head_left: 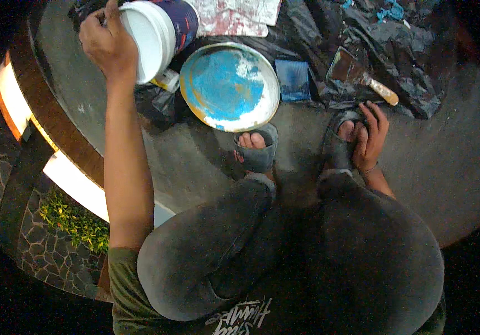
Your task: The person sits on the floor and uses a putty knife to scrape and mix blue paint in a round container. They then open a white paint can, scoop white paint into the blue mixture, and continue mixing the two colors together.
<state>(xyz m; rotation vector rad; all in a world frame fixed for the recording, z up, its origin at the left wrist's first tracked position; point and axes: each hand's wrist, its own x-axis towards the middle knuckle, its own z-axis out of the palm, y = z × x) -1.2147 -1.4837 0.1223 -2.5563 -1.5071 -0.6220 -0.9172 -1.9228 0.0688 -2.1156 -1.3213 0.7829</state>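
At the far left, my left hand (106, 42) is closed at the edge of a paint bucket (185, 22). The bucket has a white, ringed end and a dark printed side; it leans over with the white end toward me. Whether that end is a lid or paint inside cannot be told. Below it on the right lies a round lid-like disc (226, 84) smeared with blue, white and ochre paint. My right hand (373, 137) hangs beside my right sandal, its fingers loosely stretched and nothing in them. A paint scraper (384, 91) with a stained handle lies just beyond it.
Black plastic sheeting (430, 61) covers the far ground, with a blue mesh-like square (293, 81), a paint-stained white sheet (240, 17) and blue scraps (390, 11) on it. On the left, a curved ledge edge (75, 134) stands above a green shrub (75, 220) and stone paving.
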